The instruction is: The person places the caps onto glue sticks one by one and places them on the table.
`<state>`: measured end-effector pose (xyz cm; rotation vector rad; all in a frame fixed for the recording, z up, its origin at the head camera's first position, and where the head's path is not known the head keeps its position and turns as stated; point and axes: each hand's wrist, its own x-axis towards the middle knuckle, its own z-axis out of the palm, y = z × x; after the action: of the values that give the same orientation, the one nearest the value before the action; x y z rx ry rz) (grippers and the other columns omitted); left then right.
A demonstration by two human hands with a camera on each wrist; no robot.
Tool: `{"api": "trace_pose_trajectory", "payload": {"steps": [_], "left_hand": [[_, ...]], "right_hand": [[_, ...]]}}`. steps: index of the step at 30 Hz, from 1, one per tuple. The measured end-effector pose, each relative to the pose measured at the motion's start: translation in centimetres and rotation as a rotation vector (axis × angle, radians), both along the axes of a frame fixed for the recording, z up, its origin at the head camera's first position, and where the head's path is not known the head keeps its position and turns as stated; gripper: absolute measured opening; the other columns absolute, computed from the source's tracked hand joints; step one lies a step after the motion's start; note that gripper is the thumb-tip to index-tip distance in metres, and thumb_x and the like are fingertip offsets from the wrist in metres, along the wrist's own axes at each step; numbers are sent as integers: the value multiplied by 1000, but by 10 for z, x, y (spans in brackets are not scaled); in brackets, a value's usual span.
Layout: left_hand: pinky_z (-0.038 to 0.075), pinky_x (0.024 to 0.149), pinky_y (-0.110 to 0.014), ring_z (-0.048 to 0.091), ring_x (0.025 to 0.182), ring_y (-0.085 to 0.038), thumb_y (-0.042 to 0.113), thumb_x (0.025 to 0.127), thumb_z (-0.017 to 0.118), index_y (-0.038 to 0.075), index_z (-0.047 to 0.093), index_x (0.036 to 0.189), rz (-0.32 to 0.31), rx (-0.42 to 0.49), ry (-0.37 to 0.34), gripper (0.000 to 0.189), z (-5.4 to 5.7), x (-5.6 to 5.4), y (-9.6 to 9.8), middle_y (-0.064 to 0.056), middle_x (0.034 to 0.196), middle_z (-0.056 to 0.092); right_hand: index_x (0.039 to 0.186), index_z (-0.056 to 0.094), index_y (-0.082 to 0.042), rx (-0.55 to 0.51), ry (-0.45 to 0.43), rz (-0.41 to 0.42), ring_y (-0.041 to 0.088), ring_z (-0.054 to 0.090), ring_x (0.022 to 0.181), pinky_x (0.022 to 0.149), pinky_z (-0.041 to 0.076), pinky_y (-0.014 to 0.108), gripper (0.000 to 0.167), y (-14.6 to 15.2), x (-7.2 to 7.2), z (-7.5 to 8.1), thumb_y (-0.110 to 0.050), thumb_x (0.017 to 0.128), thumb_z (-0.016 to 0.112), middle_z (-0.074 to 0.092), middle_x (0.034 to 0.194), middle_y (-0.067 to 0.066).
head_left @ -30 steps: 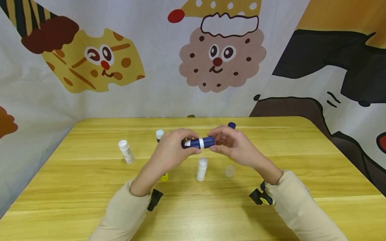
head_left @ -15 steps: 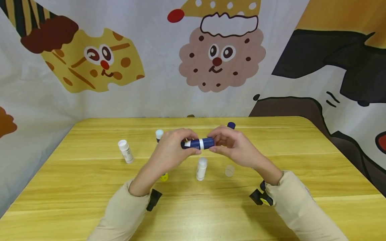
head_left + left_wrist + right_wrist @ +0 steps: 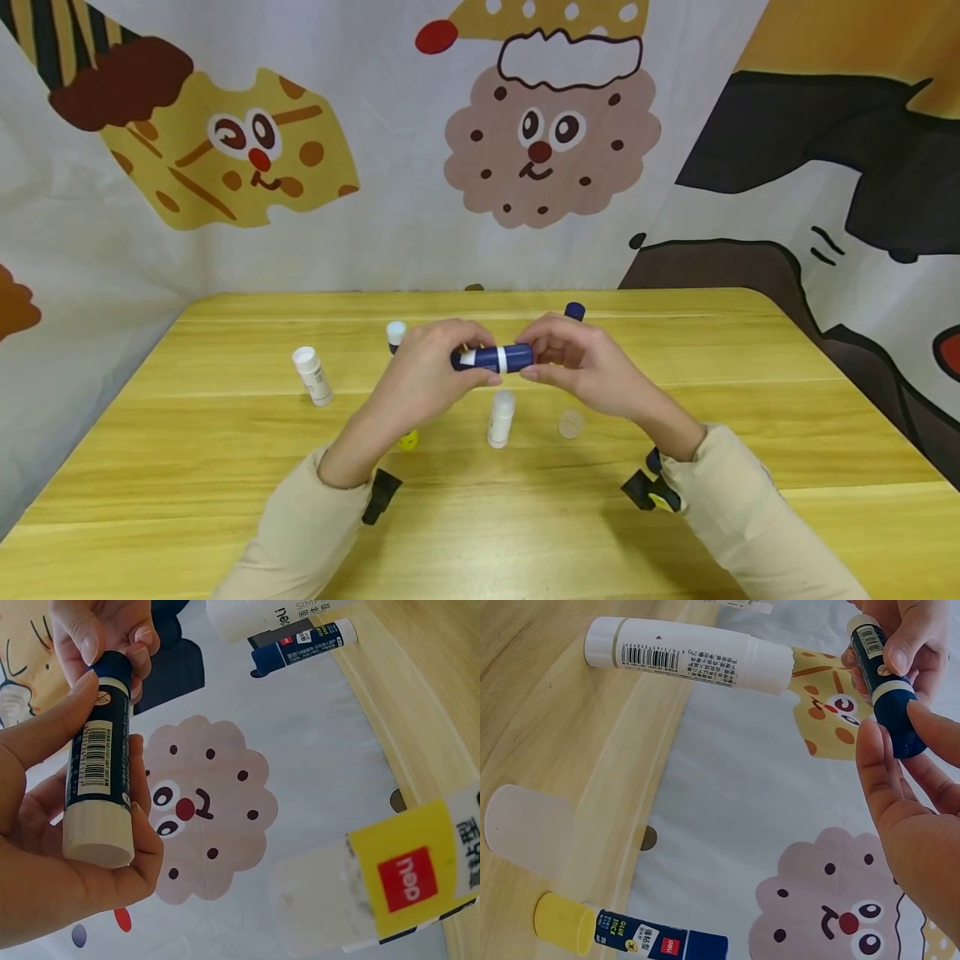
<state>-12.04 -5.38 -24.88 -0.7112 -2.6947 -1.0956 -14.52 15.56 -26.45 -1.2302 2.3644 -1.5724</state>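
Note:
A dark blue glue stick (image 3: 495,359) with a white band is held level above the table, between both hands. My left hand (image 3: 431,367) grips its barrel; the left wrist view shows the barcode label and white base of the glue stick (image 3: 97,765). At the other end, my right hand (image 3: 581,362) pinches the blue cap (image 3: 897,720) between thumb and fingers. That cap sits on the barrel in the right wrist view. Just below the hands, a white glue stick (image 3: 501,419) stands upright on the table.
Another white glue stick (image 3: 312,377) stands at left. A white-ended one (image 3: 397,333) and a yellow-ended item (image 3: 408,440) are partly hidden by the left arm. A translucent cap (image 3: 571,424) lies at right. Behind the right hand, a blue-topped glue stick (image 3: 575,312) stands.

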Motion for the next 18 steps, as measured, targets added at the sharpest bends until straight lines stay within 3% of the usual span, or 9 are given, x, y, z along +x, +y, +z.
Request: {"api": "trace_pose_trajectory", "payload": {"steps": [18], "left_hand": [[46,65,-26,56,72,-11,14,74,77,8,67,92,-49,-17,18,21,-1,-1,0,0,86,64]], "right_hand": [[103,57,6,-16,-2,12,20,56,78,68,51,29,24,1,2,-2,13,80,61,54,97,12]]}}
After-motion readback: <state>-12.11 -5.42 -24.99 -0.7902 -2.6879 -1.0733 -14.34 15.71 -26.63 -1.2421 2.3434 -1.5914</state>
